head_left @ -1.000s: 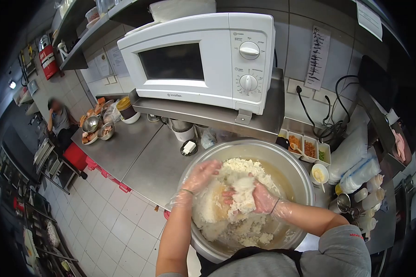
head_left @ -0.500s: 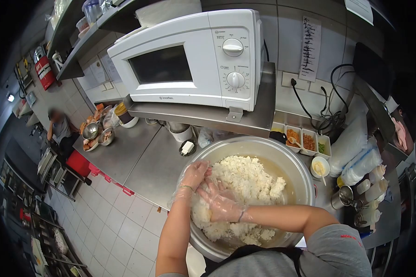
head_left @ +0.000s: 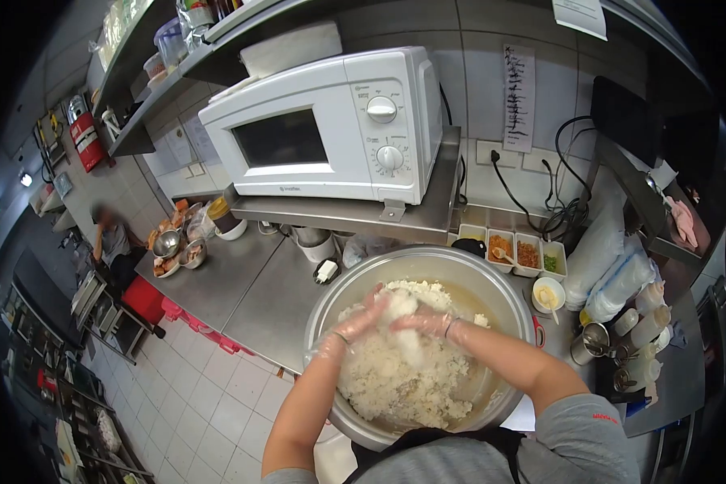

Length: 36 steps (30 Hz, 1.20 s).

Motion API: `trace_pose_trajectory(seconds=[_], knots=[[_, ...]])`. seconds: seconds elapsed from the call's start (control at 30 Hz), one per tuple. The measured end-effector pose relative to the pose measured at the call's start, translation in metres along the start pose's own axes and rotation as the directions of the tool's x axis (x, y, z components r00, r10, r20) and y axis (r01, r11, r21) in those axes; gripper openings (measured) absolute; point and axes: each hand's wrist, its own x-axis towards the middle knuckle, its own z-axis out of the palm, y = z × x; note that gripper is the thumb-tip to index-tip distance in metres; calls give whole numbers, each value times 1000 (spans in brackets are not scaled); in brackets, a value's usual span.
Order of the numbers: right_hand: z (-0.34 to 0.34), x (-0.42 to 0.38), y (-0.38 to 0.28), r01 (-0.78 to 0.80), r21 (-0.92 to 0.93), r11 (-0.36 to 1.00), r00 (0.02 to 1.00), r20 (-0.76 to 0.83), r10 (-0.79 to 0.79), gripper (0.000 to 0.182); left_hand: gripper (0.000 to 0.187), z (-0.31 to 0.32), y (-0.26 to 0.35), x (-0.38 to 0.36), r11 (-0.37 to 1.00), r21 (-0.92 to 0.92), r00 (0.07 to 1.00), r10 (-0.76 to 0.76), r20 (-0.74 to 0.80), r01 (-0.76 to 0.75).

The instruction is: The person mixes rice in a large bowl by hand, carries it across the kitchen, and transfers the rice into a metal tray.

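The rice [head_left: 407, 375] is white, sticky and clumped, heaped in the big steel bowl [head_left: 492, 282] that sits on the counter [head_left: 250, 290] below the microwave [head_left: 323, 129]. Both hands wear thin clear gloves. The left hand [head_left: 363, 319] and right hand [head_left: 423, 323] meet over the far side of the heap, fingers loosely curled, cupping a lump of rice [head_left: 401, 306] lifted between them. Small tubs [head_left: 524, 254] of toppings stand just behind the bowl

hidden: bowl [head_left: 339, 282] near rim, behind apron | wall note [head_left: 518, 97] writing unreadable | fingertips possibly in rice [head_left: 395, 379]
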Motion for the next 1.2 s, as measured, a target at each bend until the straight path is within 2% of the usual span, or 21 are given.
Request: trace_pose_trajectory(seconds=[0.07,0.1,0.2,0.3,0.4,0.5,0.6,0.7,0.8,0.9,1.0,1.1,1.17,1.2], knots=[[9,3,25,76,-157,985,990,-102,-93,83,108,25,21,-12,995,94,997,39,-63,-33],[20,-9,6,44,-226,973,975,-202,-91,67,113,32,27,-17,989,139,994,55,-96,-41],[30,8,1,-119,-554,824,991,-121,62,50,115,20,-2,4,997,62,993,42,-108,-36],[32,18,21,100,-650,753,947,-170,-272,31,112,9,-21,13,994,107,993,-15,-114,27],[39,14,23,264,-435,861,838,-338,-428,25,97,7,-31,21,988,142,986,80,-145,-59],[30,9,11,56,-478,877,936,-281,-212,38,80,17,-1,4,983,185,987,40,-153,-11],[26,20,23,27,-554,832,922,-307,-234,43,70,27,20,-6,978,169,962,-73,-262,121],[26,30,37,120,-529,840,843,-393,-367,46,72,18,9,1,972,128,951,-158,-267,198],[26,30,29,36,-497,867,830,-468,-302,45,70,13,-1,6,985,34,928,-147,-342,169],[25,18,4,81,-442,893,866,-413,-283,42,63,10,2,4,992,-42,954,-123,-272,116],[28,8,-21,-5,-451,893,887,-414,-204,40,52,8,-9,14,974,-190,936,-175,-306,120],[32,2,-33,137,-450,882,876,-361,-320,39,42,-12,-67,46,953,-250,958,100,-269,-170],[33,4,-29,295,-509,809,801,-330,-500,39,39,-21,-87,54,962,-164,955,174,-242,-217],[34,5,-27,369,-535,760,752,-310,-582,39,38,-20,-90,55,955,-213,955,151,-256,-208]])
